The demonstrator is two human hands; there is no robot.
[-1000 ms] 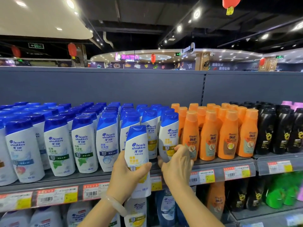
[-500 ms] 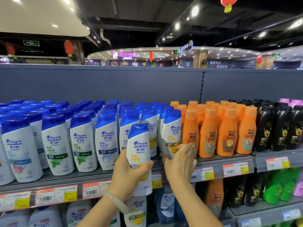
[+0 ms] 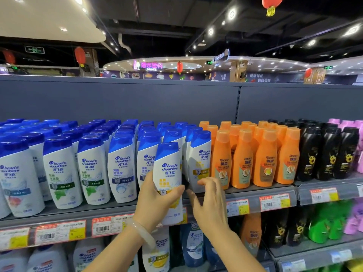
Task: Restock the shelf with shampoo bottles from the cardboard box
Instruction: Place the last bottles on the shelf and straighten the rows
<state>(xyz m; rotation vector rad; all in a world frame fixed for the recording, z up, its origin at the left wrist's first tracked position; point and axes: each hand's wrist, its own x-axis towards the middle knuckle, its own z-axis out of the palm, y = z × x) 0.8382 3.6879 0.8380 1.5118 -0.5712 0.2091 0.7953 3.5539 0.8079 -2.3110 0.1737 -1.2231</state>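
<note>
My left hand (image 3: 156,203) grips a white shampoo bottle (image 3: 168,173) with a blue cap and a yellow label, upright, just in front of the shelf's front edge (image 3: 255,195). My right hand (image 3: 209,203) hovers beside it, fingers spread, holding nothing, just below the rightmost white bottle (image 3: 199,160) of the row. That bottle stands pushed back on the shelf next to the orange bottles (image 3: 243,160). Rows of matching blue-capped bottles (image 3: 92,165) fill the shelf to the left. No cardboard box is in view.
Black bottles (image 3: 330,154) and pink ones (image 3: 359,146) stand further right on the same shelf. A grey back panel (image 3: 137,99) rises behind. Price tags (image 3: 59,232) line the shelf edge. A lower shelf holds more bottles (image 3: 192,244), green ones (image 3: 326,226) at the right.
My right hand has let go of the rightmost white bottle on the shelf and drawn back with fingers open. The left hand has kept the held bottle nearly in place.
</note>
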